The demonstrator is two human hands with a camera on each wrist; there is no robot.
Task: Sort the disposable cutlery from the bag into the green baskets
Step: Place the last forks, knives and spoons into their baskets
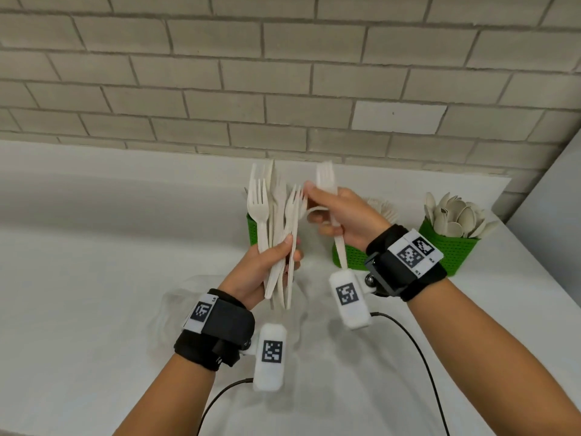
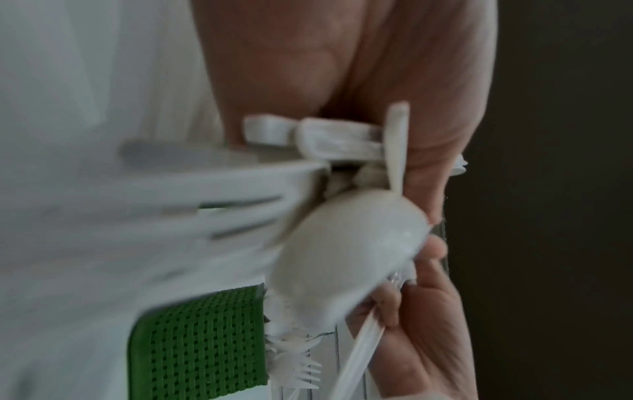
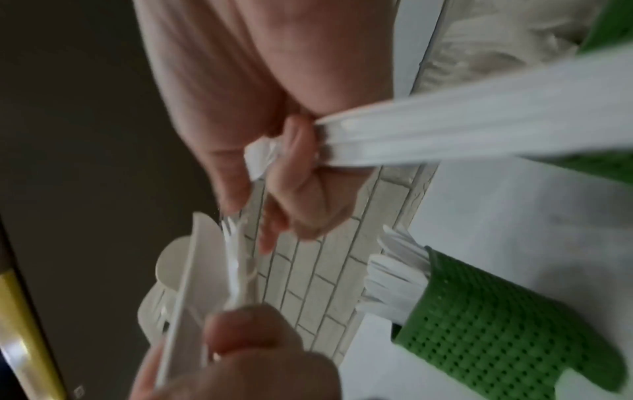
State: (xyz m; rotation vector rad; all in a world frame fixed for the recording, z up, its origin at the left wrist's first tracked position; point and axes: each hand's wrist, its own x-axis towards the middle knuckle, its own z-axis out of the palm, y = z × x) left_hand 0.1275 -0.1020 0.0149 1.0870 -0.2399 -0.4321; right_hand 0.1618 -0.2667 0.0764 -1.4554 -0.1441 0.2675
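Observation:
My left hand grips a mixed bundle of white cutlery upright above the table; it has forks, a knife and a spoon. My right hand holds a single fork in its curled lower fingers, the handle running down past the palm. Its thumb and forefinger touch the top of the bundle. Three green baskets stand at the back: one behind the bundle, a middle one and a right one full of spoons.
A clear plastic bag lies crumpled on the white table under my hands. A brick wall rises right behind the baskets. Black cables trail from both wrist cameras toward the near edge.

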